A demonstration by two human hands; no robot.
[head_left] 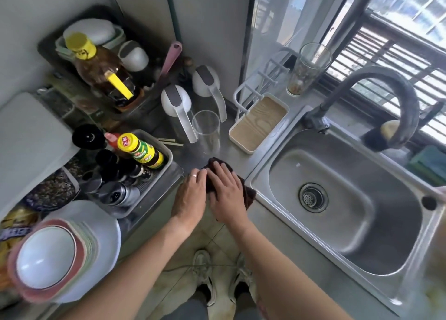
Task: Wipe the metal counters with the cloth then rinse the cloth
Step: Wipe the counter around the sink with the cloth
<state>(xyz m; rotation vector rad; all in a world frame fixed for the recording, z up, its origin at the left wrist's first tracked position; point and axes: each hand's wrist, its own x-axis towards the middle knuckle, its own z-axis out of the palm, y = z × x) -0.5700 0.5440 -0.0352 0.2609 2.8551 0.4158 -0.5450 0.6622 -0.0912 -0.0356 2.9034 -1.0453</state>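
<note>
A dark brown cloth (248,194) lies on the metal counter (237,157) near its front edge, just left of the sink (342,213). My right hand (226,189) presses flat on top of the cloth with fingers spread. My left hand (191,194), with a ring on one finger, rests beside it on the cloth's left edge. Most of the cloth is hidden under both hands; one corner hangs over the counter's front edge.
An empty glass (207,130) and two white jugs (178,107) stand just behind the cloth. A tray of sauce bottles (137,165) sits to the left, stacked bowls (53,252) at front left. A wood-lined tray (259,122) and curved faucet (386,90) are by the sink.
</note>
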